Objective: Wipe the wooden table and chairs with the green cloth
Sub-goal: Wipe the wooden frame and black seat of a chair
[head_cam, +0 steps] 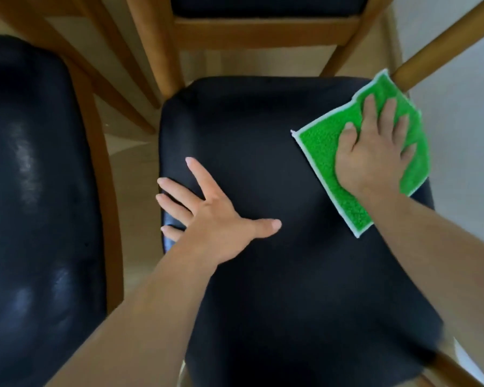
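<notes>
A wooden chair with a black padded seat (277,177) fills the middle of the view. The green cloth (322,141), edged in white, lies flat on the seat's far right corner, next to a round wooden leg (442,43). My right hand (375,152) presses down on the cloth with fingers spread, palm covering its middle. My left hand (210,216) rests flat and open on the seat's left side, with the fingertips over the seat edge and the thumb pointing right. It holds nothing.
A second chair with a shiny black seat (34,177) stands close on the left. A third chair (263,20) faces in from the far side, its wooden frame and legs crossing the top of the view. Pale floor (134,169) shows between them, and a white wall (464,121) on the right.
</notes>
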